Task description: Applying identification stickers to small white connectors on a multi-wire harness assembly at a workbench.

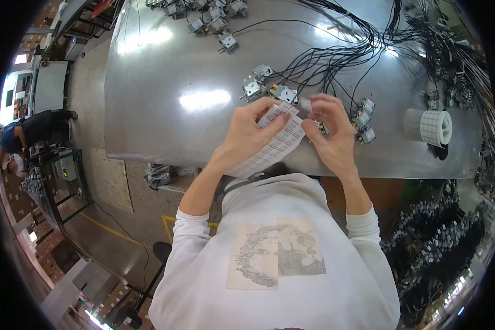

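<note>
Head view: across the front edge of the metal table (159, 124), roomy leftward, a curved paper sheet (275, 144) is pinched by the left hand (250, 131), the grip of the right hand (335, 135) unclear.

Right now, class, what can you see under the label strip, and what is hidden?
The metal table shows to the right of the label strip. The left hand holds the strip, thumb on top. Whatever lies directly beneath is covered.

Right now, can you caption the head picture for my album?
Left hand holds a white label strip, right hand beside it, above a metal table.
</note>
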Motion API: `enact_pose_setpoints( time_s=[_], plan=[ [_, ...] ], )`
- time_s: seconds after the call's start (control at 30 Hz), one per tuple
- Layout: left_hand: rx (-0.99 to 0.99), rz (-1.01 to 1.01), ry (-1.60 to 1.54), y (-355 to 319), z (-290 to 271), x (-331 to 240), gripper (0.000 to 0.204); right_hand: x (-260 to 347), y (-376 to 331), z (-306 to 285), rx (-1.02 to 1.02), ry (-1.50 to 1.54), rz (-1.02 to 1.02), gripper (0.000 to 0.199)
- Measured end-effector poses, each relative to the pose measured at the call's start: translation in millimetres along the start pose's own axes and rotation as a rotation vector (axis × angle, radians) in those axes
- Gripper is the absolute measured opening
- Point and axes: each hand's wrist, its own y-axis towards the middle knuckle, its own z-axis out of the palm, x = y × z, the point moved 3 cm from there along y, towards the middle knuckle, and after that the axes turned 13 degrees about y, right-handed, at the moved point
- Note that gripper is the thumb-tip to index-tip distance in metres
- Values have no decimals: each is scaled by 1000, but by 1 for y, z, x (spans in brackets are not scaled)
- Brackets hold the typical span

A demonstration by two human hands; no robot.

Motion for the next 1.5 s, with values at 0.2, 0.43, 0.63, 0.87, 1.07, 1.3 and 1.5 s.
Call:
enact_pose_setpoints(
  time_s=[0.2, 0.43, 0.63, 0.87, 1.07, 1.3, 1.5],
  plan=[
    [14, 116, 9, -2, 5, 3, 26, -15, -3, 11, -66, 226, 206, 76],
    [-24, 105, 95, -1, 4, 11, 25, -1, -1, 10, -58, -154, -293, 90],
    [-16, 176, 55, -5, 13, 7, 24, -5, -5, 14, -226, 328, 228, 98],
    [131, 44, 315, -16, 10, 13, 29, -4, -7, 1, -274, 413, 201, 100],
    [33, 633, 423, -34, 25, 27, 16, -15, -25, -15, -185, 110, 217, 99],
    [11, 904, 989, -54, 34, 52, 16, -40, -36, -4, 29, -173, 79, 96],
    [-18, 963, 1274, -59, 39, 56, 21, -43, -34, 0, 77, -331, -26, 94]
  ],
)
